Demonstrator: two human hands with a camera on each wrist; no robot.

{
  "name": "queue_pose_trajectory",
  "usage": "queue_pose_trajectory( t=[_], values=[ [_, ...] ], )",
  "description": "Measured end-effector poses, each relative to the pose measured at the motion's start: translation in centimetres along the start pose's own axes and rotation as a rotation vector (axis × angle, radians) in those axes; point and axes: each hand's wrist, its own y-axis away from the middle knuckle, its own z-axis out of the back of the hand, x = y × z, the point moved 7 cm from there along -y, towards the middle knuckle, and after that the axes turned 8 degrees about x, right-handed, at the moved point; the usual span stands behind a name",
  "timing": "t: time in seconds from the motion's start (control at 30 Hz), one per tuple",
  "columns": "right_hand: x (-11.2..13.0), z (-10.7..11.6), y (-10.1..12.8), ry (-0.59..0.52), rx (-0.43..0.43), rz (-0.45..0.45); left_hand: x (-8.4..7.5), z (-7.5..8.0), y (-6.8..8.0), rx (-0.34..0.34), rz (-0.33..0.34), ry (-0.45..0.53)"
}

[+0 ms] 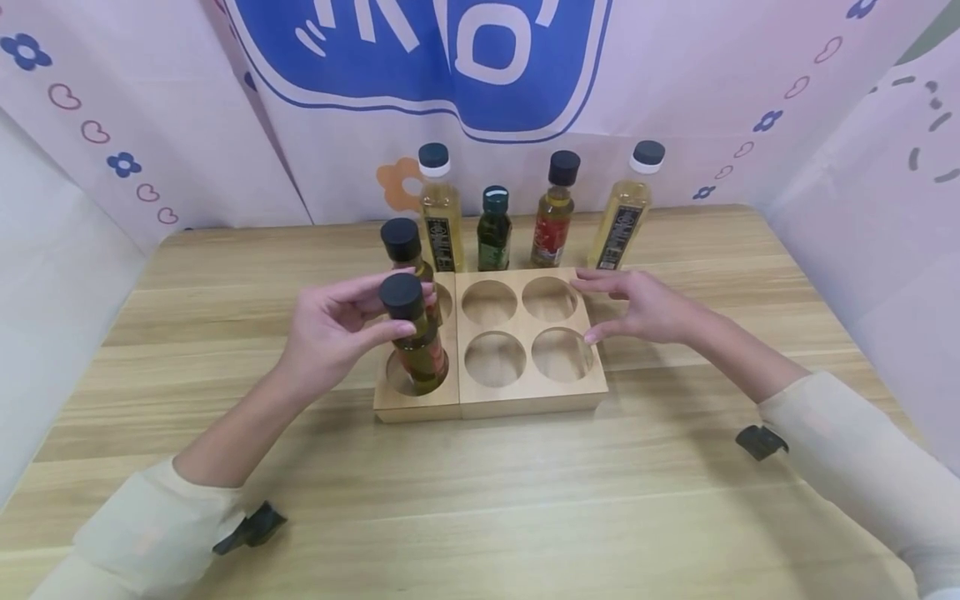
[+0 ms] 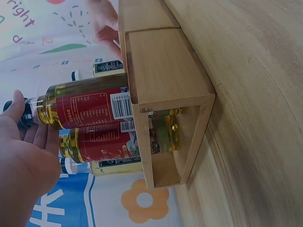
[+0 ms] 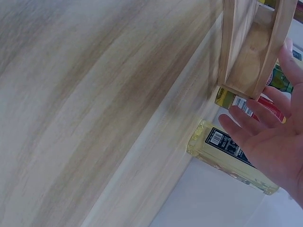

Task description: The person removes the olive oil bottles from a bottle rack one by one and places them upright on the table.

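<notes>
A wooden bottle rack (image 1: 525,327) with round holes sits mid-table, made of a narrow left section and a wider right one. My left hand (image 1: 330,321) grips the black-capped neck of an olive oil bottle (image 1: 423,358), thumb on one side and fingers on the other. That red-labelled bottle stands upright in the front left hole. Behind it, a similar bottle (image 1: 401,242) occupies the back left hole, partly covered by my fingers. My right hand (image 1: 637,308) rests at the rack's right edge, fingers spread and loosely bent; its thumb is at the rim in the right wrist view.
Behind the rack stand a tall pale oil bottle (image 1: 441,208), a small dark green bottle (image 1: 494,233), a red-labelled bottle (image 1: 551,229) and another tall pale bottle (image 1: 622,217). A printed cloth (image 1: 337,158) hangs along the table's back edge.
</notes>
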Motion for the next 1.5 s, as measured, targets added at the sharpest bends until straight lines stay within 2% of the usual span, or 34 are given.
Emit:
queue_pose_trajectory(
  t=[0.47,0.63,1.03,1.5],
  values=[
    [0.0,-0.3,0.0,0.007,0.019,-0.011,0.1,0.0,0.4,-0.061,0.068,-0.021],
    [0.1,-0.3,0.0,0.007,0.013,-0.003,0.0,-0.1,0.5,-0.068,0.049,-0.022],
    [0.0,0.0,-0.2,0.01,0.018,-0.016,-1.2,-0.2,0.3,-0.096,-0.043,0.009],
    [0.1,0.0,-0.1,0.012,0.024,-0.013,-2.5,-0.4,-0.1,-0.119,-0.091,0.026]
  ],
)
